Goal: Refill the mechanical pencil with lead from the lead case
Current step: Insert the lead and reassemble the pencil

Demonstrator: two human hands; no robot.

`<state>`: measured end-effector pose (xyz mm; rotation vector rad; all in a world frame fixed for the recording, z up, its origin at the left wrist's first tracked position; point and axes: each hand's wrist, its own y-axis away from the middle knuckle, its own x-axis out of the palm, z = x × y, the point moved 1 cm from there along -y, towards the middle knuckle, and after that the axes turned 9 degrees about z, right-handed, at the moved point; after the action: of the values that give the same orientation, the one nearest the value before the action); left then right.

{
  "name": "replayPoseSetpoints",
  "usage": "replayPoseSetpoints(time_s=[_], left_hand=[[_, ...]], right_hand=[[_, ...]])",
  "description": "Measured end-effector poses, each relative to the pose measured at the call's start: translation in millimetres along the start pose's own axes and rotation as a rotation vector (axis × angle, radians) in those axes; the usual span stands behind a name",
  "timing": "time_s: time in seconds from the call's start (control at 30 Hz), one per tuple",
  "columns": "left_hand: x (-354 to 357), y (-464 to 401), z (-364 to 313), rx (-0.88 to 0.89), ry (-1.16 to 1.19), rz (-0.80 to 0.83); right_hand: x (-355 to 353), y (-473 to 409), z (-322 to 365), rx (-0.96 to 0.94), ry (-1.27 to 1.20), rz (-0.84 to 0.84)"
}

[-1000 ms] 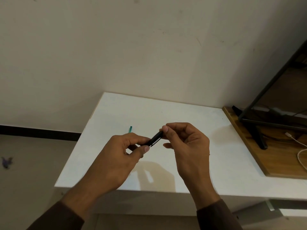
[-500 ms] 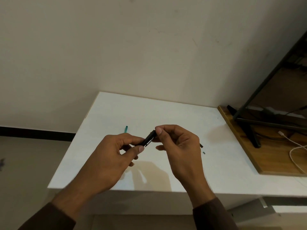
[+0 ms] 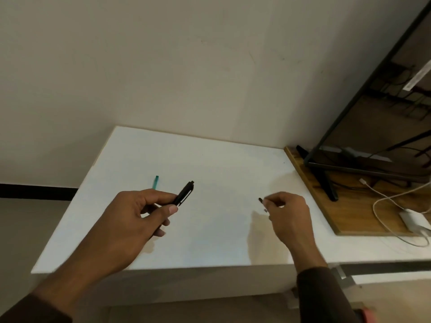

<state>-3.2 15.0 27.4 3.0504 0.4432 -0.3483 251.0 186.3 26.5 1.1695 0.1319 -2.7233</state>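
My left hand (image 3: 142,215) grips a black mechanical pencil (image 3: 184,193) by its lower part, so its clip end sticks up and to the right above the white table (image 3: 210,241). My right hand (image 3: 288,213) is low over the table on the right, fingers pinched around a small dark piece (image 3: 260,200); whether it lifts or only touches that piece is unclear. A thin teal lead case (image 3: 155,181) lies on the table just behind my left hand, partly hidden by it.
A wooden board (image 3: 326,206) lies along the table's right side, carrying a black monitor stand (image 3: 326,185), a white cable (image 3: 377,201) and a white charger (image 3: 412,220). The wall stands close behind the table. The front edge is near my wrists.
My hands have come apart: the right hand let go of the pencil's end and moved right and down to the table. The left hand kept the pencil.
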Motion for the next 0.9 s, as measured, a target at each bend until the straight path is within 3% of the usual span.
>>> replayPoseSetpoints(time_s=[0.13,0.6,0.7,0.9], left_hand=[[2.3,-3.0,1.8,-0.022,-0.01,0.0],[3.1,-3.2,2.5,-0.037,0.001,0.003],[1.3,-3.8,1.7,-0.044,0.019,-0.004],[0.6,-2.6,-1.8,-0.015,0.017,-0.004]], right_hand=[[-4.2,-11.2,-36.0,0.145,0.167,0.039],[14.6,-14.9,-25.7,0.083,0.204,0.045],[19.3,-4.3,1.0,-0.036,0.026,0.038],[43.5,26.1,80.3,-0.211,-0.639,0.244]])
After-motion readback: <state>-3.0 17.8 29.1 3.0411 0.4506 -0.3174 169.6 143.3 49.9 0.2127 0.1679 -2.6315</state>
